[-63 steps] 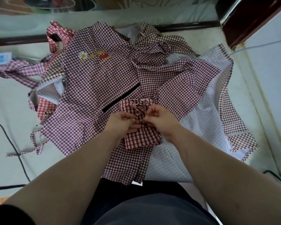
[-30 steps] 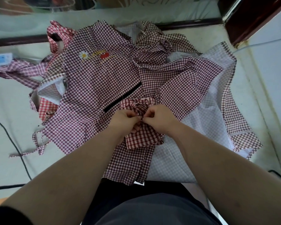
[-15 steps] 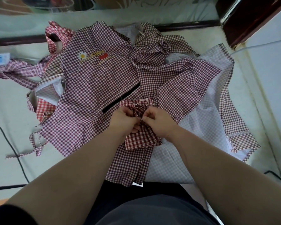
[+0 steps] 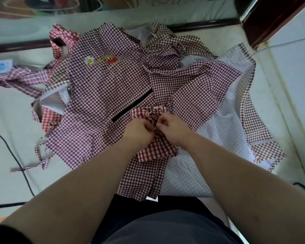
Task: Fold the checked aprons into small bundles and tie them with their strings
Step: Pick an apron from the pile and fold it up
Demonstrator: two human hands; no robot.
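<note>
Heap of loose checked aprons [image 4: 106, 88], spread over a pale surface [image 4: 11, 138]; folded dark-red bundle [image 4: 155, 152] on the heap's near part, long axis running away from the person; left hand [image 4: 139, 132] and right hand [image 4: 173, 128], knuckles together mid-bundle, each pinching the string [image 4: 152, 118]; recommended: draw ends evenly sideways, keeping folds flat.

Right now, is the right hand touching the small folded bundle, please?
Touching. The head view shows the right hand pinching the string on the folded bundle, with no gap between them.
</note>
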